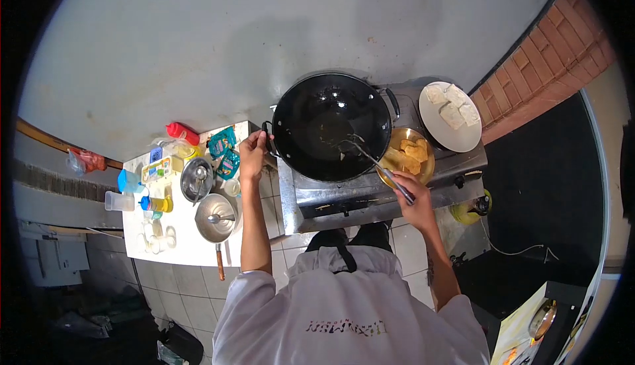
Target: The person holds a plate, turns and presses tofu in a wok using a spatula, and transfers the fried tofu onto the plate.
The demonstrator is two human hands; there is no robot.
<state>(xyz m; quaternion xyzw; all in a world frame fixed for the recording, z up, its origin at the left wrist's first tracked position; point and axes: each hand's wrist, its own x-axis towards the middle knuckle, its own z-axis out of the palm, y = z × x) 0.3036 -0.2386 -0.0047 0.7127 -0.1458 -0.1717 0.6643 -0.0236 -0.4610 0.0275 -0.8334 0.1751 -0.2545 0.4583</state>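
My left hand (253, 155) grips the left loop handle of a large black wok (301, 110) on the stove. Dark shiny liquid and a few small crumbs lie in the bottom of the wok. My right hand (413, 199) is closed around the handle of a long metal spatula (378, 164), whose slotted-looking head dips into the right side of the wok. Partly under my right hand is a gold-coloured metal bowl (429, 168) holding several golden-brown fried pieces (411, 156). Farther right, a white plate (438, 130) carries several pale white slabs (453, 115).
The steel stove (317, 199) stands against a grey wall. On the left, a white table (192, 249) bears a saucepan (210, 232), a metal bowl (192, 178), teal packets (223, 142), a red bottle (183, 133) and jars. A brick ledge (529, 60) borders the right.
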